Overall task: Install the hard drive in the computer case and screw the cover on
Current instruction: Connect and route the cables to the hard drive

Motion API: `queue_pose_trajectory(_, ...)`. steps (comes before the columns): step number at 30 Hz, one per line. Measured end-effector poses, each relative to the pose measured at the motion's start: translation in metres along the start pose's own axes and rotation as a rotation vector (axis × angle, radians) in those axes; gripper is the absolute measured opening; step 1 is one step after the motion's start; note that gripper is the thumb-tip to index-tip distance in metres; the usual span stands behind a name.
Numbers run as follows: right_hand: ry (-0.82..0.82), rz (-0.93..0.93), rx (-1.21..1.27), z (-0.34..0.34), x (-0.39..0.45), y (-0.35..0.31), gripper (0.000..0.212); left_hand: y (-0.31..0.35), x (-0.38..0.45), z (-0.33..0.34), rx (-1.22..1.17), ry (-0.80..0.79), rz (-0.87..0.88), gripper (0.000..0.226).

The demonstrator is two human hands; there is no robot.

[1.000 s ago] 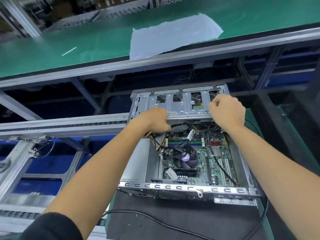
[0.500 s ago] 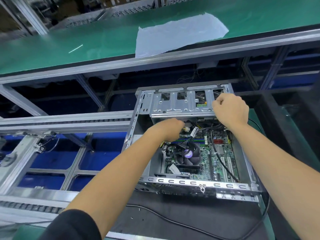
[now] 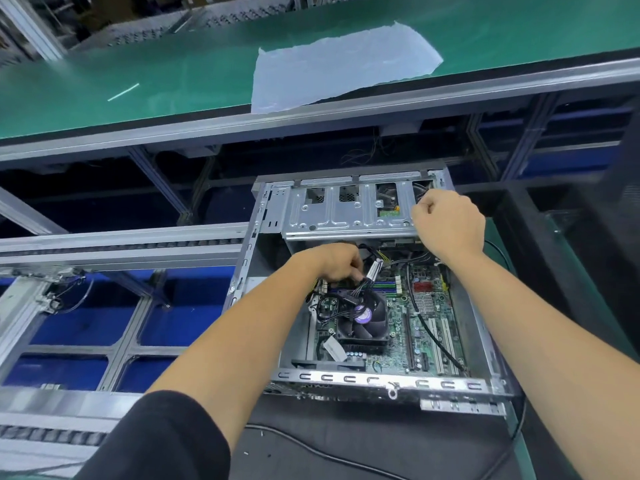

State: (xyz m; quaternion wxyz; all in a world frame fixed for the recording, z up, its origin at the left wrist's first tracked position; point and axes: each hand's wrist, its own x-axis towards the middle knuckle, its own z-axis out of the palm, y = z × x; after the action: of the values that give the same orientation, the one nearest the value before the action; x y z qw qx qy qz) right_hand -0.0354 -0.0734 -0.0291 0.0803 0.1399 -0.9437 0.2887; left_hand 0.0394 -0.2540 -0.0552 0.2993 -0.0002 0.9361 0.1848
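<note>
My left hand (image 3: 337, 265) pinches a cable bundle (image 3: 363, 287) above the fan (image 3: 363, 318) — right hand (image 3: 448, 221), fingers curled, grips the drive cage (image 3: 346, 213) inside the open computer case (image 3: 485, 341) on the tabletop (image 3: 346, 452).

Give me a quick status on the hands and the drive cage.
Left hand pinching the cable bundle under the drive cage. Right hand gripping the cage's right end. Cage tilted up over the open case; cables beneath it.
</note>
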Motion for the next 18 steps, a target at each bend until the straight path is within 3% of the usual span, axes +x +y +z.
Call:
queue_pose_trajectory(6, 0.008, -0.001, -0.006, 0.002, 0.000, 0.000, 0.019, -0.005, 0.005, 0.004, 0.035, 0.165, -0.040, 0.025)
queue_pose_trajectory(12, 0.014, 0.002, -0.008, 0.002, 0.001, 0.000, 0.019, -0.001, 0.009, 0.004, 0.159, 0.189, -0.116, 0.029)
queue_pose_trajectory(18, 0.012, 0.004, -0.012, 0.002, 0.000, -0.001, 0.018, 0.000, 0.011, 0.005, -0.104, 0.108, -0.130, 0.018)
